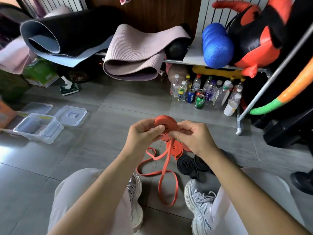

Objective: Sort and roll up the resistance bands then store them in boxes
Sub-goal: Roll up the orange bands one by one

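Roll of orange band [165,121] pinched by left hand [144,135]; right hand [194,139] apparently pinches too.

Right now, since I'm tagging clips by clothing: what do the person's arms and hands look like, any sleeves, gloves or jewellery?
The left hand and right hand are bare: no gloves, rings, watch or bracelet show. Both forearms are uncovered down to the frame's bottom edge, so no sleeve is visible.

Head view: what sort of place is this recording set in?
Probably a home gym or exercise storage corner. Rolled yoga mats lie on a low rack, a blue foam roller sits beside them, and an orange band is held above coiled black bands on the tiled floor.
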Motion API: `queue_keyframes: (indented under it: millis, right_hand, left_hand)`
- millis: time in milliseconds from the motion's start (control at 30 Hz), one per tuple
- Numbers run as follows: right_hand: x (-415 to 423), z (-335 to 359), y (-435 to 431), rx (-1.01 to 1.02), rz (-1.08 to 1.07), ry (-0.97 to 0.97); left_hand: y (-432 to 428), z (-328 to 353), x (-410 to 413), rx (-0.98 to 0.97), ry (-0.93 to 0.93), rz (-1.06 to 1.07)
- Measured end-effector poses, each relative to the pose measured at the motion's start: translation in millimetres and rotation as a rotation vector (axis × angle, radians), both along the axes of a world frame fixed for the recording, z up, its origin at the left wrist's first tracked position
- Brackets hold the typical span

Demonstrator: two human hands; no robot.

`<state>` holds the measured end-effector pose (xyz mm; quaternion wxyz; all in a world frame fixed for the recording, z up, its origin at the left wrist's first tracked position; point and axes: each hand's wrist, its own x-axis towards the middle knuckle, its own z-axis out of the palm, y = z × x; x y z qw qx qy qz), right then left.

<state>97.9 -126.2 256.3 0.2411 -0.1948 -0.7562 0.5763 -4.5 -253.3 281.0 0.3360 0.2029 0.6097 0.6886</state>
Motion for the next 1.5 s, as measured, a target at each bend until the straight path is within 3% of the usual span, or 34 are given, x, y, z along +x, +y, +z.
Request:
queue_keyframes:
  millis: [67,133,167,267,300,367,500,700,833,933,1000,1033,1133,1200,1267,1367,1500]
  right_hand:
    - [3,3,0,-0.1,0.008,0.055]
    - [7,4,1,-0.104,0.017,0.038]
    - [9,2,2,-0.033,0.014,-0.008]
    - [11,-5,3,0.301,0.05,-0.25]
    - [11,-8,2,0.374,0.08,-0.303]
    - [11,-10,-2,0.467,0.141,-0.327]
    - [11,-7,-3,0.334,0.106,-0.264]
    - [9,0,-3,0.061,0.068,-0.18]
    - [3,3,-12,-0.192,0.085,-0.014]
    - [-1,8,-15,-0.2,0.031,0.021]
    - [-3,8,-13,-0.138,-0.01,0.003]
    - [-4,6,-11,-0.077,-0.01,-0.024]
    - [-4,-3,-8,0.2,0.032,-0.198]
    - [-2,-7,-11,0.334,0.074,-0.282]
    - [-1,-7,-15,0.365,0.091,-0.277]
    - [-2,-3,-15,0.253,0.06,-0.232]
    - [-4,1,-11,0.109,0.053,-0.219]
  left_hand:
    - [1,1,4,0.045,-0.142,-0.038]
    - [3,0,5,-0.028,-0.096,-0.059]
    - [4,-3,3,-0.143,0.07,-0.052]
    - [2,-15,-1,-0.46,0.851,-0.083]
    - [1,-18,-1,-0.45,1.016,-0.133]
    - [-2,-22,1,-0.458,1.141,-0.252]
    - [-7,-17,2,-0.431,1.061,-0.169]
    - [-11,-6,-1,-0.195,0.484,0.1]
    - [-13,-5,3,0.019,0.175,0.093]
    - [-11,-4,4,0.095,-0.042,0.064]
    - [-8,-3,1,0.006,-0.004,0.069]
    - [-7,-4,-1,-0.085,0.103,0.068]
    - [-7,-11,-7,-0.355,0.689,-0.024]
    - [-10,-14,-6,-0.47,0.942,-0.15]
    - [-12,-15,-5,-0.521,0.974,-0.164]
    - [-14,-12,-7,-0.444,0.892,-0.076]
    - [-16,-11,-14,-0.233,0.556,0.04]
